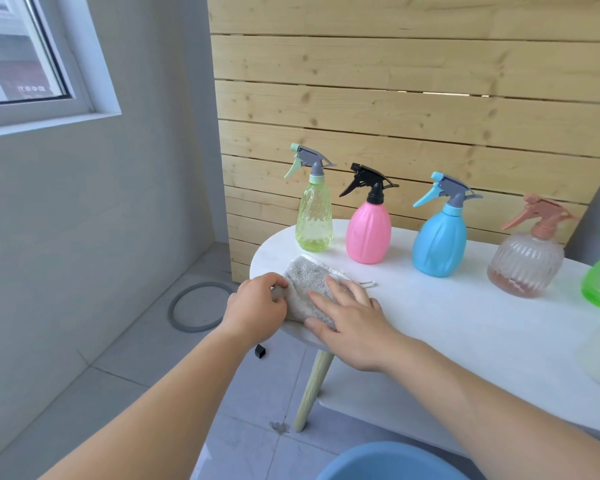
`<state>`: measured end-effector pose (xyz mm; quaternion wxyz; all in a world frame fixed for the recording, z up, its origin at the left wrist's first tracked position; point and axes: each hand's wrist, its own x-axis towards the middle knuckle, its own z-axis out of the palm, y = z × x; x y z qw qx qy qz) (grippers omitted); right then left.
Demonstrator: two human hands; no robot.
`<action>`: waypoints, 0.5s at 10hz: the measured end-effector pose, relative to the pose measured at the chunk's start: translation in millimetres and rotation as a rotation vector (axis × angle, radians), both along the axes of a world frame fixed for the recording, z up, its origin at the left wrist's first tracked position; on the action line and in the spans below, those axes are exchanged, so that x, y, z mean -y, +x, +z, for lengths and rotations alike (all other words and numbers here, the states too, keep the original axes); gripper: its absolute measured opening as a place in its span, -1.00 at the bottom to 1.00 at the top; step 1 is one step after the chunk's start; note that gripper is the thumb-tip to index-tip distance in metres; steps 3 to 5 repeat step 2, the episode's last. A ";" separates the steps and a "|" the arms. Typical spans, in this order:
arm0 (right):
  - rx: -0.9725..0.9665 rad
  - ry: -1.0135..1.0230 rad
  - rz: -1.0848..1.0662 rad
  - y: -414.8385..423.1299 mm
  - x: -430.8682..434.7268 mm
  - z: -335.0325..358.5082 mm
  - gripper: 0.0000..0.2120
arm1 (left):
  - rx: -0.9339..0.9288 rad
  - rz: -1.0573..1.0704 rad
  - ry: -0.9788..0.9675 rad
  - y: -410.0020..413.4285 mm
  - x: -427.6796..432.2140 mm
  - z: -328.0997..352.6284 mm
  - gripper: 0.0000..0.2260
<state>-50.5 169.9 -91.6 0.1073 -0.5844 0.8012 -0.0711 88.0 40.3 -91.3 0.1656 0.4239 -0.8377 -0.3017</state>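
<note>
A blue basin (392, 460) shows its rim at the very bottom, below the two forearms. Past them, the grey cloth (309, 287) lies at the left end of the white table (447, 323), its near part hanging over the rounded front edge. The right hand (352, 318) lies flat on the cloth with its fingers straight, pressing down. The left hand (257, 306) has its fingers curled and pinches the cloth's left border.

This looks like squaring the cloth up for a fold or a wipe. To do it well, the flat right hand should act as the anchor while the left hand draws its border taut and even, pulling along the table rather than off the edge, so the overhanging part does not drag the cloth to the floor. Any sweep should stay short of the green bottle (315, 223) and pink bottle (368, 233) standing just behind, near the back edge, and of the small white sticks (368, 283) beside the cloth.
</note>
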 end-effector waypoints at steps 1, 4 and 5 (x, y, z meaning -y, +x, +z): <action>0.065 0.006 0.036 -5.3 -21.1 7.2 -0.45 | 0.019 0.006 -0.061 -7.3 -2.0 5.8 -0.67; 0.107 -0.175 0.053 -15.1 -50.6 25.3 -0.51 | 0.002 0.042 -0.195 -18.0 -6.6 13.4 -0.71; 0.107 -0.175 0.053 -15.1 -50.6 25.3 -0.51 | 0.002 0.042 -0.195 -18.0 -6.6 13.4 -0.71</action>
